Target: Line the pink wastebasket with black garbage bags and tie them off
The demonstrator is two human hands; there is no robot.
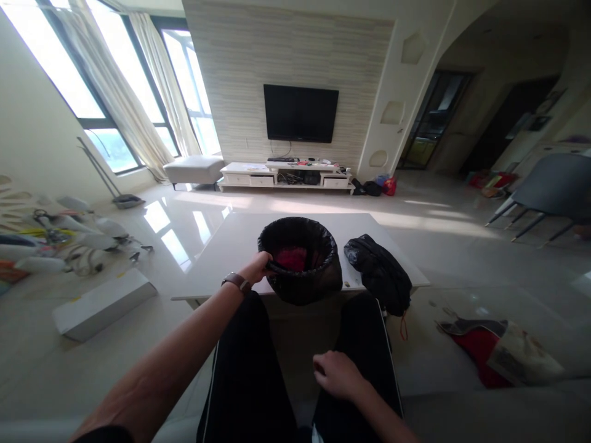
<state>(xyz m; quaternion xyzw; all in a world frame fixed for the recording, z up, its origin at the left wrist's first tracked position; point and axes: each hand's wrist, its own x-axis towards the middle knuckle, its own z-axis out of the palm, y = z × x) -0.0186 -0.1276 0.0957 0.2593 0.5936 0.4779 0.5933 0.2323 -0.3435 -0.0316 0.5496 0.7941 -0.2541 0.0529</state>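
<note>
**Lined waste bin gripped at its rim by the left hand**

Clock directions are read from the bin, with twelve o'clock lying farthest from us. Nearest, at five o'clock, we see the right hand [339, 374] loosely curled over the dark trousers [249, 369]; we cannot tell whether it encloses anything. The left hand [258, 266], with a brown-strapped wristwatch [237, 282] behind it, grasps the rim at nine o'clock. The waste bin [305, 288], covered by a black plastic liner, is at the near edge of the white table [221, 252]; we note a dark red patch inside, its nature unclear. At three o'clock, a black bag [385, 277] with an orange cord [404, 326] lies over the same edge. Between eight and nine o'clock, a long white box [106, 304] rests on the floor. Farther off, we find an upholstered bench [194, 167] at ten o'clock, and at twelve a white TV stand [242, 179] below the wall-mounted television [301, 114].
</note>
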